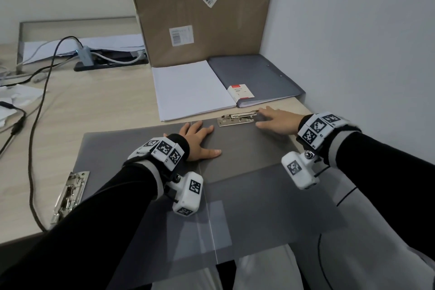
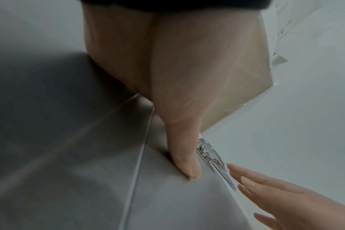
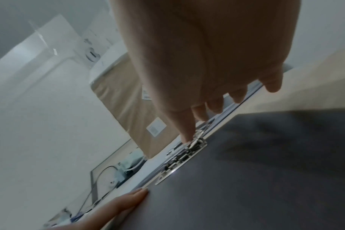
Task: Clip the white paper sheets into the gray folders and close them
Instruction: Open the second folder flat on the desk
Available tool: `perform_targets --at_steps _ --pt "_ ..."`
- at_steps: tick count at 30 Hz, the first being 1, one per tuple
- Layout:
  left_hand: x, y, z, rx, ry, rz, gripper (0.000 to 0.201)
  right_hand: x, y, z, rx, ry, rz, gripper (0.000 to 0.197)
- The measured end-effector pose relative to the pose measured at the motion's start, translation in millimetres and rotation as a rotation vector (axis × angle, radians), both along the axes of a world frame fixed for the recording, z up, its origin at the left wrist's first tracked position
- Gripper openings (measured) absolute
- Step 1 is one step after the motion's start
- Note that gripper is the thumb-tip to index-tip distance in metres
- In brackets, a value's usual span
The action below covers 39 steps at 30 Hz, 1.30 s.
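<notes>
A gray folder [image 1: 247,148] lies spread open on the desk in front of me, its spine crease running down the middle. A metal clip [image 1: 237,118] sits at the far edge of its right panel, and a second clip [image 1: 70,193] at the left panel's outer edge. My left hand [image 1: 200,141] presses flat on the folder beside the crease, thumb [image 2: 185,155] stretched out. My right hand [image 1: 275,119] has straight fingers, and its forefinger [image 3: 187,133] reaches the right end of the far clip [image 3: 185,154]. A stack of white paper [image 1: 190,89] lies just beyond the folder.
Closed gray folders [image 1: 254,77] with a red-and-white label lie right of the paper, against the wall. A tall cardboard box [image 1: 200,7] stands behind them. Black cables [image 1: 37,106] and a cable tray [image 1: 77,30] fill the left of the desk. The folder overhangs the desk's front edge.
</notes>
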State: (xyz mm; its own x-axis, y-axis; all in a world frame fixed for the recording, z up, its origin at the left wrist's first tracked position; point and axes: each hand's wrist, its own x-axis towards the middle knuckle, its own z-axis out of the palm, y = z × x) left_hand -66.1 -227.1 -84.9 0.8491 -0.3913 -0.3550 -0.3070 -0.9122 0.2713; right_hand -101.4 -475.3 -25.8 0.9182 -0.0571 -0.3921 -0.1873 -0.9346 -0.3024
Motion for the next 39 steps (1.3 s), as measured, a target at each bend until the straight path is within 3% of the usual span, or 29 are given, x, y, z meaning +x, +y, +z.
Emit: perform_targets --at_steps 4,10,13,16,23,28,32,39 --pt "-2.2 -3.9 3.1 -0.005 -0.008 0.032 0.100 -25.4 11.8 7.6 0.039 -0.060 0.027 0.071" --pt "-14.1 -33.9 18.8 -0.078 0.014 0.100 0.083 -57.3 27.5 -3.1 -0.062 0.163 0.142 0.078" --pt "-20.0 -48.0 29.0 -0.296 0.052 0.133 0.081 -61.5 15.9 -5.6 -0.124 0.181 0.110 0.075" --pt "-26.3 -50.4 39.8 -0.538 0.043 0.175 0.060 -61.9 -7.0 -3.6 -0.163 0.211 0.068 0.071" --pt "-33.9 -15.3 55.9 -0.668 0.007 0.172 0.042 -66.5 -50.6 -7.1 -0.187 0.205 -0.027 0.075" --pt "-41.2 32.5 54.0 -0.575 -0.004 0.186 0.040 -67.5 -52.6 -3.1 -0.141 0.112 -0.092 0.074" --pt "-47.8 70.3 57.6 -0.534 0.009 0.253 0.043 -67.6 -22.6 8.1 -0.088 -0.029 -0.020 0.070" --pt "-69.5 94.8 56.5 -0.110 0.139 0.090 0.082 -59.5 42.7 4.0 -0.075 0.092 0.208 0.087"
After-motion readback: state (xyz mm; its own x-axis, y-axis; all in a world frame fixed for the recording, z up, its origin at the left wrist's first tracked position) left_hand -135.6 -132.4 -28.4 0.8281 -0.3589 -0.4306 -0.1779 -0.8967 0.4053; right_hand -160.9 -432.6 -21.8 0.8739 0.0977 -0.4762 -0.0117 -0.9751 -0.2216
